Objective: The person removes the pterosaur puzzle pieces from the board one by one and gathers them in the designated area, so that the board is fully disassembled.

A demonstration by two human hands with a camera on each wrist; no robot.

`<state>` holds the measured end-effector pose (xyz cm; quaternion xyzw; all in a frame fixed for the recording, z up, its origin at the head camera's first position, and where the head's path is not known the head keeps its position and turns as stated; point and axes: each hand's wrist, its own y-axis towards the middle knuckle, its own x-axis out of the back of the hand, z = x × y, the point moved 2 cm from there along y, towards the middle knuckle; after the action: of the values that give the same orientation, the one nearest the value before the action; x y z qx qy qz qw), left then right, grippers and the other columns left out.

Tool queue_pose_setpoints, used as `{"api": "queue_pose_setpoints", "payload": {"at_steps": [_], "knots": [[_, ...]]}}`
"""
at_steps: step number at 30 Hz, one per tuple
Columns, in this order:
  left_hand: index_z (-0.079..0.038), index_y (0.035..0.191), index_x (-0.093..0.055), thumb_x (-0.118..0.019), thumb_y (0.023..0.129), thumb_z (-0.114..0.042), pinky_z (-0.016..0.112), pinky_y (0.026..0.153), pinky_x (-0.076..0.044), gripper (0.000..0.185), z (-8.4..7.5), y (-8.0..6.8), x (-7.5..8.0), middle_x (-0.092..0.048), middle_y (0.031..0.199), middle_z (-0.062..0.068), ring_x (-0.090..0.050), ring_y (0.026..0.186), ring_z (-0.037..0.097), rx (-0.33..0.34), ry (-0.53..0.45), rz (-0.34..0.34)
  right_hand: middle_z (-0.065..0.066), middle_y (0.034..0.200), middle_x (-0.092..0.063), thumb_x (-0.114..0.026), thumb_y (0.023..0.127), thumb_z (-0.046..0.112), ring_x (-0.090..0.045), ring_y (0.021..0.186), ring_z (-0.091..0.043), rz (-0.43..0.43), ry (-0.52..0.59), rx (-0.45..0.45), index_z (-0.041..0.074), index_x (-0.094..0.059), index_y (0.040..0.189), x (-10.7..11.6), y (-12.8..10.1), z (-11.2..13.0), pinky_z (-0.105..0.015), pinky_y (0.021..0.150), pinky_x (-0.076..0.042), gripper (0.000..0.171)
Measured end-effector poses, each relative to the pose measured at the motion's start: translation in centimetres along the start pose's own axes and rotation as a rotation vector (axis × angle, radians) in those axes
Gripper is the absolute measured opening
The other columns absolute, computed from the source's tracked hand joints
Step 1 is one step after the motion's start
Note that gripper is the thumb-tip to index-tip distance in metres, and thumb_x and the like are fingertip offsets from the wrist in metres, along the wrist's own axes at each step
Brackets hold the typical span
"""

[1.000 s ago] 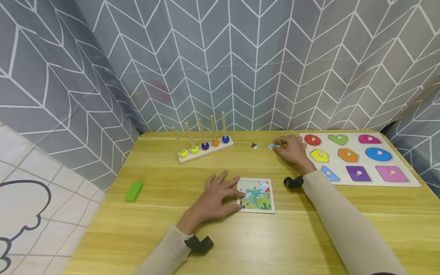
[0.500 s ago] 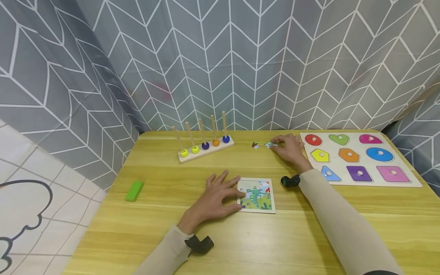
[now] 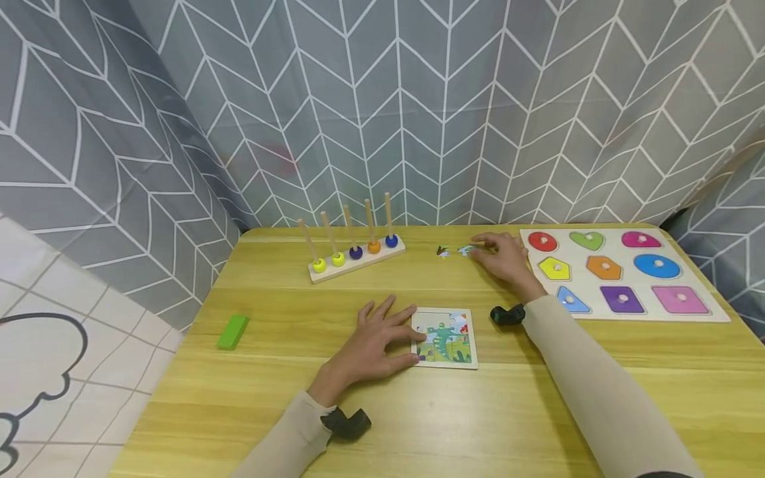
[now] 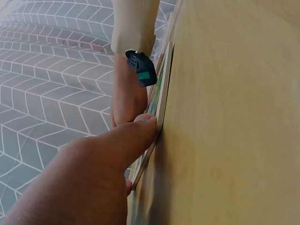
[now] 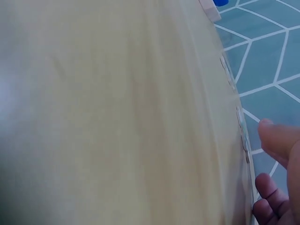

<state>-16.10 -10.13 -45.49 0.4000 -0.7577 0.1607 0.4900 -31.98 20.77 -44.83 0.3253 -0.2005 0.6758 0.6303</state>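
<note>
In the head view, a dinosaur jigsaw puzzle (image 3: 448, 366) in a light frame lies mid-table. My left hand (image 3: 379, 342) has spread fingers, with the thumb and index finger on the puzzle's left edge. In the left wrist view, the thumb (image 4: 136, 133) rests at the frame's rim (image 4: 165, 93). Farther back, my right hand (image 3: 505, 259) is over the table beside a small loose jigsaw piece (image 3: 465, 250); a second piece (image 3: 442, 251) lies to its left. In the right wrist view, thumb and fingers are apart, with nothing between them, near the piece (image 5: 243, 131).
Back left stands a wooden peg rack (image 3: 358, 260) with several pegs and coloured beads. At right is a white shape board (image 3: 582, 309) with knobbed shapes, close to my right hand. A green block (image 3: 232, 332) lies on the left. A grey patterned curtain (image 3: 418, 119) hangs behind.
The nearer loose piece has slid a little left, toward the other piece. My right fingers, earlier touching it, now sit just right of it. My left hand stays in place.
</note>
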Motion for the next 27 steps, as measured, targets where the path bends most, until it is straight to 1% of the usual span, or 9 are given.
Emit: {"api": "queue_pose_setpoints", "payload": {"at_steps": [4, 6, 8, 10, 11, 16, 20, 23, 27], "knots": [[-0.036, 0.127, -0.070, -0.065, 0.095, -0.050, 0.066, 0.122, -0.006, 0.036, 0.0, -0.1, -0.1, -0.038, 0.165, -0.002, -0.015, 0.158, 0.040, 0.003, 0.000, 0.003, -0.023, 0.131, -0.057, -0.064, 0.100, 0.031, -0.042, 0.128, -0.044, -0.002, 0.063, -0.014, 0.012, -0.065, 0.134, 0.1, -0.9, -0.3, -0.065, 0.108, -0.017, 0.039], [-0.036, 0.127, -0.070, -0.064, 0.095, -0.050, 0.066, 0.122, -0.005, 0.036, 0.0, -0.1, -0.2, -0.037, 0.165, -0.002, -0.015, 0.158, 0.040, 0.005, 0.001, 0.007, -0.023, 0.132, -0.056, -0.064, 0.101, 0.031, -0.047, 0.127, -0.043, -0.011, 0.100, -0.022, 0.011, -0.065, 0.134, 0.1, -1.4, -0.4, -0.062, 0.112, -0.024, 0.039], [-0.036, 0.127, -0.070, -0.064, 0.095, -0.050, 0.066, 0.122, -0.006, 0.036, 0.0, 0.0, -0.2, -0.037, 0.165, -0.002, -0.015, 0.158, 0.040, 0.003, 0.002, 0.004, -0.023, 0.134, -0.055, -0.064, 0.101, 0.030, -0.051, 0.126, -0.041, -0.021, 0.147, -0.016, 0.009, -0.065, 0.134, 0.1, -1.9, -0.5, -0.057, 0.113, -0.033, 0.040], [-0.035, 0.127, -0.070, -0.064, 0.095, -0.050, 0.067, 0.122, -0.006, 0.035, 0.0, 0.0, -0.2, -0.037, 0.165, -0.001, -0.015, 0.158, 0.041, 0.003, 0.000, 0.002, -0.024, 0.135, -0.056, -0.064, 0.101, 0.027, -0.055, 0.123, -0.039, -0.039, 0.195, 0.011, 0.005, -0.065, 0.132, 0.1, -2.4, -0.5, -0.053, 0.108, -0.042, 0.038], [-0.035, 0.127, -0.070, -0.064, 0.095, -0.050, 0.067, 0.122, -0.005, 0.035, 0.0, 0.0, -0.2, -0.037, 0.165, -0.002, -0.015, 0.158, 0.041, 0.004, -0.002, 0.001, -0.024, 0.135, -0.057, -0.064, 0.101, 0.026, -0.056, 0.121, -0.036, -0.046, 0.216, 0.024, 0.003, -0.066, 0.131, 0.0, -2.6, -0.5, -0.049, 0.106, -0.044, 0.038], [-0.035, 0.126, -0.071, -0.065, 0.095, -0.050, 0.067, 0.122, -0.005, 0.035, 0.0, 0.0, -0.1, -0.037, 0.165, -0.002, -0.015, 0.158, 0.041, 0.004, 0.001, -0.002, -0.022, 0.126, -0.062, -0.064, 0.101, 0.021, -0.054, 0.105, -0.016, -0.069, 0.263, 0.069, 0.001, -0.069, 0.126, 0.0, -4.0, -0.4, -0.026, 0.092, -0.042, 0.033], [-0.035, 0.126, -0.071, -0.065, 0.095, -0.049, 0.067, 0.122, -0.005, 0.035, 0.1, 0.1, -0.1, -0.038, 0.164, -0.001, -0.015, 0.158, 0.041, 0.000, 0.001, -0.004, -0.019, 0.124, -0.065, -0.066, 0.100, 0.024, -0.054, 0.097, -0.003, -0.065, 0.272, 0.061, 0.004, -0.071, 0.124, 0.0, -5.3, 0.0, -0.017, 0.086, -0.042, 0.031], [-0.035, 0.126, -0.071, -0.065, 0.095, -0.049, 0.067, 0.122, -0.005, 0.035, 0.2, 0.1, -0.1, -0.038, 0.164, -0.001, -0.015, 0.158, 0.041, -0.003, -0.002, -0.009, -0.016, 0.121, -0.067, -0.066, 0.100, 0.023, -0.055, 0.095, -0.004, -0.032, 0.272, 0.081, 0.006, -0.073, 0.122, -0.1, -6.3, 0.3, -0.016, 0.082, -0.045, 0.028], [-0.036, 0.126, -0.071, -0.065, 0.095, -0.050, 0.067, 0.122, -0.006, 0.035, 0.2, 0.2, -0.1, -0.038, 0.164, -0.002, -0.016, 0.158, 0.041, -0.005, 0.001, -0.015, -0.014, 0.116, -0.066, -0.066, 0.100, 0.017, -0.053, 0.103, -0.015, 0.053, 0.282, 0.117, 0.005, -0.073, 0.120, -0.3, -7.6, 1.3, -0.016, 0.084, -0.046, 0.024]]}}
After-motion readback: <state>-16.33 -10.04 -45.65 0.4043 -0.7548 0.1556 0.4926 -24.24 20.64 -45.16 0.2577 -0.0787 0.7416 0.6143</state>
